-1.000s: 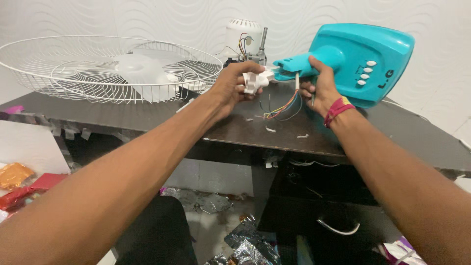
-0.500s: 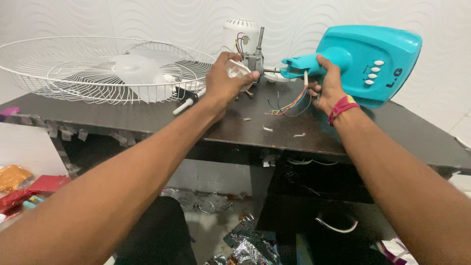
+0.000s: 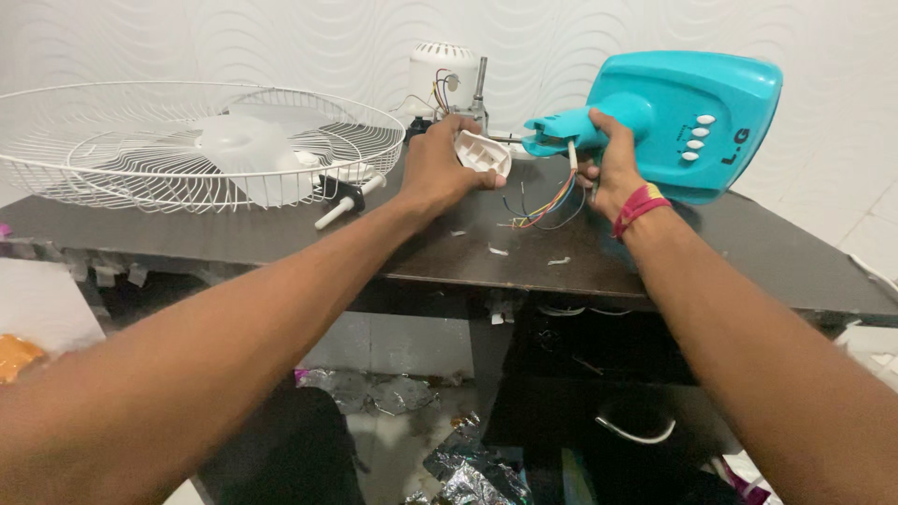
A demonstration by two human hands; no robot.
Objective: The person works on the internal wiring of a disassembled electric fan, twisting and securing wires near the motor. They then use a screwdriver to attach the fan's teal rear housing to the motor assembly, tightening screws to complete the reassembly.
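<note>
the teal fan base (image 3: pixel 687 117) sits tilted toward the back right of the dark table (image 3: pixel 776 262), its long axis running left to right and its narrow neck pointing left. it is glossy plastic with white buttons, and coloured wires (image 3: pixel 547 204) hang from the neck. the right hand (image 3: pixel 608 168) is closed around the neck. the left hand (image 3: pixel 440 173) grips a small white plastic cover (image 3: pixel 482 152) just left of the neck's tip.

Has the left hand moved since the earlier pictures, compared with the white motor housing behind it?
Yes. The left hand, holding a white plastic cover, has gone leftward and now sits just below the white motor housing.
</note>
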